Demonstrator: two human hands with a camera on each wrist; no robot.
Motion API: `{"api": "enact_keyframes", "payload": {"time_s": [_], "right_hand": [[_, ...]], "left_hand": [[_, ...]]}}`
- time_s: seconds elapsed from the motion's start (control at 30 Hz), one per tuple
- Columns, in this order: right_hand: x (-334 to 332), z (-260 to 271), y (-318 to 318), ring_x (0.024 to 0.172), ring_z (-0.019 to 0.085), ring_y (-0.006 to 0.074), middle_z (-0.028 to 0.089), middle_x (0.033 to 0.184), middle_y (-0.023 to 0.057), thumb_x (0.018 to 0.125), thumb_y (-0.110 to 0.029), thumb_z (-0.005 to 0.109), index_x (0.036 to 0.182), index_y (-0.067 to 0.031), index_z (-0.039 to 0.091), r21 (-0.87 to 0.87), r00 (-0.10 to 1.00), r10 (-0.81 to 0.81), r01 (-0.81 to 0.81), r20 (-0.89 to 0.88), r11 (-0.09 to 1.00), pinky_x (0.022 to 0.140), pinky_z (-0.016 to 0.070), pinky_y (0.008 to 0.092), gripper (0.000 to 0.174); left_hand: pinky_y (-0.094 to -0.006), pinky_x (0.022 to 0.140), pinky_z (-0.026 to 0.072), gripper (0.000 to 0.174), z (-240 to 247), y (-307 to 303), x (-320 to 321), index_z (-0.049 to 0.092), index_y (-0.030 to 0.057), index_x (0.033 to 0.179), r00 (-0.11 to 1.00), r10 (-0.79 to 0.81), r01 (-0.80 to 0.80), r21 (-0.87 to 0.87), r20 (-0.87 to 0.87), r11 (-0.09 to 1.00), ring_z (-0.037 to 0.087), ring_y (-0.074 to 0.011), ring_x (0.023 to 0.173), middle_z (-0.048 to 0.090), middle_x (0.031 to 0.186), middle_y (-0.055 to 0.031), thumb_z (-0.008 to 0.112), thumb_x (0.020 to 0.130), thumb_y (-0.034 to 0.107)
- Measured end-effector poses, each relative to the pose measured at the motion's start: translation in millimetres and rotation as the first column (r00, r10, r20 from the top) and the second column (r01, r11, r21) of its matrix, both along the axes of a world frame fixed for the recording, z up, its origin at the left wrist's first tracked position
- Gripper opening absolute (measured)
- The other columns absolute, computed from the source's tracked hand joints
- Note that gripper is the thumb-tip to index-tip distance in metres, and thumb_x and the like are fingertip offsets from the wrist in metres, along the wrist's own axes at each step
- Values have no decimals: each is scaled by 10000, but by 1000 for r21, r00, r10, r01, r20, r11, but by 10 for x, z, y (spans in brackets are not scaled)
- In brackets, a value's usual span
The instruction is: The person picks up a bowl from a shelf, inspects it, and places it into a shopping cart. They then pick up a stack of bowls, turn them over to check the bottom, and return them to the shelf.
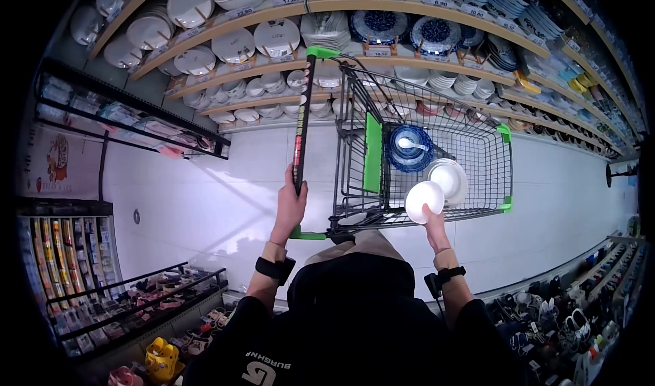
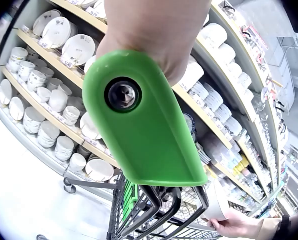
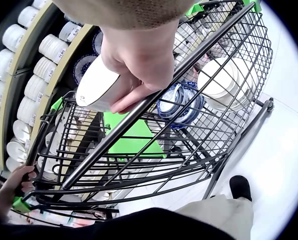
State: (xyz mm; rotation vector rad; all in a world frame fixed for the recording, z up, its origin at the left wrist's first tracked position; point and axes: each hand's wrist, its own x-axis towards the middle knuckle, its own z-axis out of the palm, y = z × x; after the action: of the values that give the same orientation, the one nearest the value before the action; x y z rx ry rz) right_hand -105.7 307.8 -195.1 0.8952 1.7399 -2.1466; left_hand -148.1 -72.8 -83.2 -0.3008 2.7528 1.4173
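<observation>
My left hand (image 1: 291,205) grips the black handle bar (image 1: 301,127) of a shopping cart near its close end. The green end cap (image 2: 144,135) of the handle fills the middle of the left wrist view and hides most of the fingers. Over the cart's near side, my right hand (image 1: 435,228) pinches a white bowl (image 1: 423,202) by its rim, thumb on the inside. In the right wrist view this bowl (image 3: 99,87) is tilted above the wire rail. White dishes (image 1: 448,178) are stacked in the basket, beside blue patterned dishes (image 1: 401,155) with a white spoon (image 1: 413,143).
Shelves of plates and bowls (image 1: 280,38) run along the far side of the aisle. A low rack (image 1: 136,297) and shoe displays (image 1: 546,324) border the near side. The cart's wire basket (image 1: 488,171) stands on a pale floor (image 1: 552,181). A black-framed rack (image 1: 129,116) is at the left.
</observation>
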Motion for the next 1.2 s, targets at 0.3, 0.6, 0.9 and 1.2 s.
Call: {"api": "enact_keyframes", "payload": {"time_s": [0.3,0.6,0.9,1.2], "right_hand": [[85,-68,-469,1116,575,240,540,1274,146,923,-180,588,1367,17,380,-29,1000,6,-6,3,1000,906,505,363,529],[116,-63,-1004,1012,627,229,572,1219,129,919,-198,596,1354,-13,413,-1,994,-83,83,-71,997,724,572,358,507],[101,-25,-1502,910,656,230,592,1132,132,910,-207,593,1289,29,461,110,987,-120,132,-106,985,655,594,353,466],[48,30,-1850,941,649,259,570,1165,161,902,-173,583,1311,44,430,108,992,-93,102,-83,989,618,609,351,487]], "left_hand": [[-346,390,400,533,-88,-505,38,284,93,1418,997,-18,16,-24,-79,1000,487,-175,409,515,585,-83,512,937,113],[-428,535,434,558,13,-987,79,271,41,1402,1000,-15,15,37,-12,999,577,-333,559,561,646,-170,527,907,67],[-469,573,445,560,-87,-1456,128,255,25,1390,999,-27,32,150,-32,988,602,-400,605,575,674,-218,509,892,64],[-419,506,444,554,-89,-1796,111,256,41,1400,997,-15,24,113,-76,993,579,-312,524,537,614,-157,510,910,95]]}}
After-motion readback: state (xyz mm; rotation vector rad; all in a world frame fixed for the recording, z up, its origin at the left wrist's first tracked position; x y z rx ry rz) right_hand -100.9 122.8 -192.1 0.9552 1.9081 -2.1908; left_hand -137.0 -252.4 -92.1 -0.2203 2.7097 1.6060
